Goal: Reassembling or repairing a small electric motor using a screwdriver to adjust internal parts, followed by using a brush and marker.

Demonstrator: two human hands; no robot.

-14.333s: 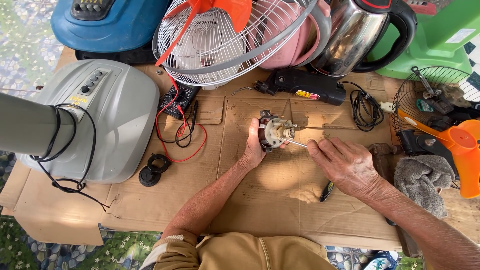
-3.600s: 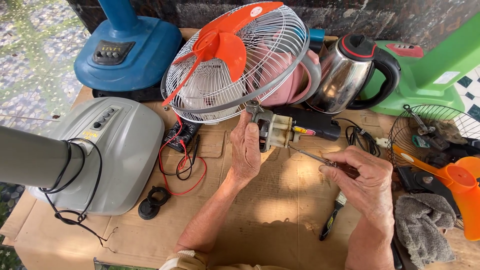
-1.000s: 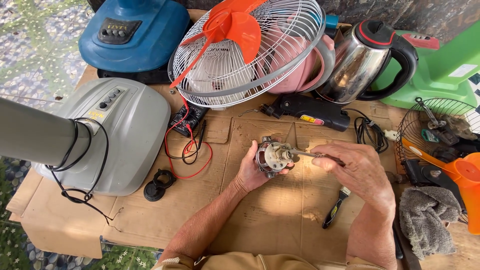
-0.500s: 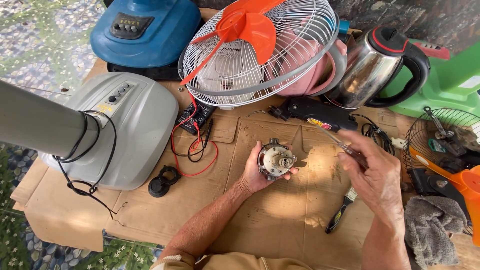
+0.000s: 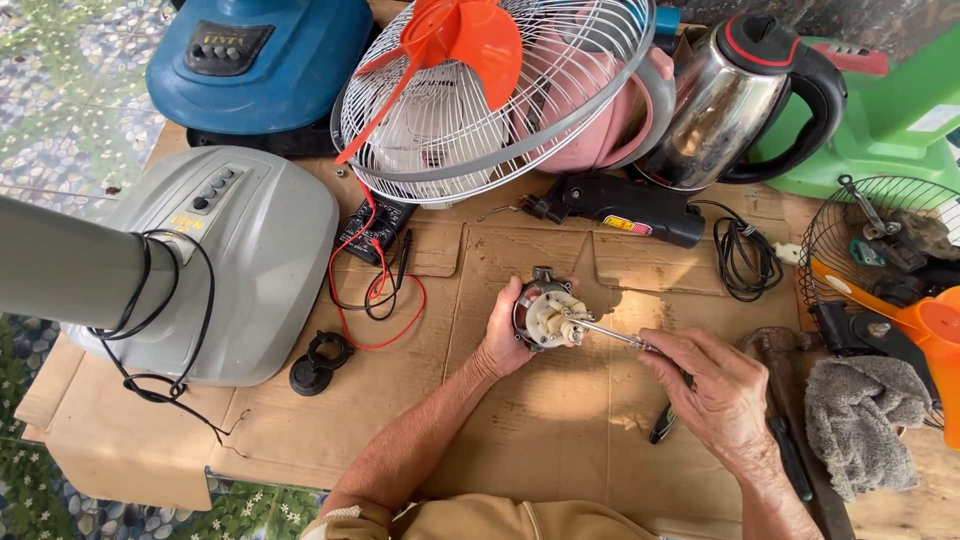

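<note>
Metal screwdriver [image 5: 610,335] handle hidden in right hand [image 5: 715,400].

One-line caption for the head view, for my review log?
Left hand holds a small fan motor over cardboard while right hand applies a screwdriver.

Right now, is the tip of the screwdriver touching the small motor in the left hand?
Touching. The head view shows the screwdriver, held by the right hand, with its tip on the white top of the small motor that the left hand cradles.
</note>
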